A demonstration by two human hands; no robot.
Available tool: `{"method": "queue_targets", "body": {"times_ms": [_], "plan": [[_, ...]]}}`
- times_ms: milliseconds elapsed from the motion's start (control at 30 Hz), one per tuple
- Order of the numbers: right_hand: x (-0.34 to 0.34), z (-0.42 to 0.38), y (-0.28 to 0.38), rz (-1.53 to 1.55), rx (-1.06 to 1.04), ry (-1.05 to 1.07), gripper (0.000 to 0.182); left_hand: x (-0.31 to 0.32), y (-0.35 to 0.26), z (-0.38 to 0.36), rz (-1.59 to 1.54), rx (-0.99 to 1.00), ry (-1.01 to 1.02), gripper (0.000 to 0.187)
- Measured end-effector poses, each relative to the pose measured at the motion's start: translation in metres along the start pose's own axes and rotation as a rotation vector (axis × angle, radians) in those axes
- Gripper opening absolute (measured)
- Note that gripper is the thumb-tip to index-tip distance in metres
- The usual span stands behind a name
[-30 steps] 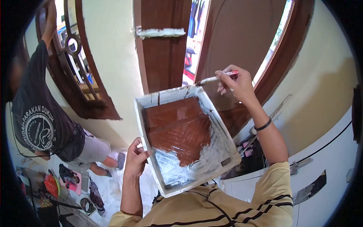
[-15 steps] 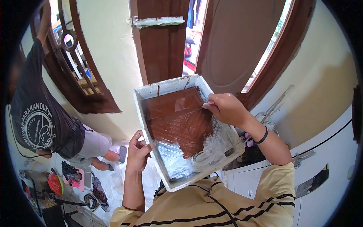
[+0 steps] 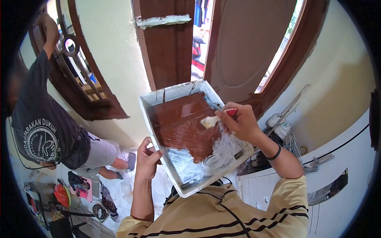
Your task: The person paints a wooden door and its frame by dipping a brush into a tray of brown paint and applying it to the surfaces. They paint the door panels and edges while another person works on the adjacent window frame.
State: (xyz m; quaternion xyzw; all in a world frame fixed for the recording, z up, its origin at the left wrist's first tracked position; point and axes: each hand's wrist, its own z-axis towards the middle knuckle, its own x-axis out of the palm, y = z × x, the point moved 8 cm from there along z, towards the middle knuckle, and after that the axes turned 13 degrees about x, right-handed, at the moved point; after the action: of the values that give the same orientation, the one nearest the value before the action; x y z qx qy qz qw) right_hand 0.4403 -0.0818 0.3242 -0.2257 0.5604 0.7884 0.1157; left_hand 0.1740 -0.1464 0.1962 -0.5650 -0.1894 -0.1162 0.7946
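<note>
A white paint tray [image 3: 170, 171] is held up in front of my chest, tilted in this view. My left hand [image 3: 147, 159] grips its left wall, thumb over the rim and fingers underneath. Brown paint [image 3: 178, 131] covers the tray's far and middle part, while the near part is bare with whitish smears. In my right hand [image 3: 241, 122] is a paintbrush [image 3: 210, 121] with a red and white handle, fingers closed round it. Its pale bristles point left, over the right side of the brown paint.
At the left a person in a dark shirt [image 3: 43, 115] reaches up at a brown window frame [image 3: 93, 71]. A brown door [image 3: 250, 47] stands ahead, with a taped brown panel [image 3: 168, 51] beside it. Tools and bags [image 3: 79, 186] lie at lower left. A white cabinet [image 3: 278, 194] is at right.
My right hand has turned and shifted slightly right and down, bringing the brush's bristles and red handle into view. The tray has barely moved. The person at left has shifted their raised arm.
</note>
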Motion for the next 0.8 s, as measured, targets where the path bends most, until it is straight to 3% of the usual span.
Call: {"method": "queue_targets", "body": {"times_ms": [100,200,433,467,567,667,767,800], "plan": [[-0.003,0.008,0.018,-0.212,-0.248,-0.162,0.023,0.002,0.0,0.0,-0.013,-0.016,0.001,0.03],[0.013,0.008,0.004,-0.357,-0.227,-0.127,0.022,0.001,0.001,0.001,-0.024,-0.022,-0.003,0.03],[0.044,-0.031,0.008,-0.248,-0.252,0.086,0.02,0.0,-0.001,0.0,0.005,-0.024,-0.004,0.031],[0.045,-0.034,0.006,-0.309,-0.254,0.132,0.011,0.001,-0.002,0.0,0.007,-0.025,-0.008,0.031],[0.034,-0.031,-0.005,0.004,-0.152,0.167,0.013,0.001,-0.001,0.001,-0.002,-0.032,-0.012,0.03],[0.017,-0.013,-0.029,0.274,0.145,0.003,0.013,0.0,0.0,0.001,-0.022,-0.039,-0.009,0.031],[0.012,-0.002,-0.026,-0.052,-0.064,-0.134,0.014,-0.001,0.001,0.001,-0.02,-0.039,-0.003,0.031],[0.021,-0.004,-0.025,-0.044,0.018,-0.022,0.016,-0.001,0.001,0.001,-0.016,-0.037,-0.003,0.031]]}}
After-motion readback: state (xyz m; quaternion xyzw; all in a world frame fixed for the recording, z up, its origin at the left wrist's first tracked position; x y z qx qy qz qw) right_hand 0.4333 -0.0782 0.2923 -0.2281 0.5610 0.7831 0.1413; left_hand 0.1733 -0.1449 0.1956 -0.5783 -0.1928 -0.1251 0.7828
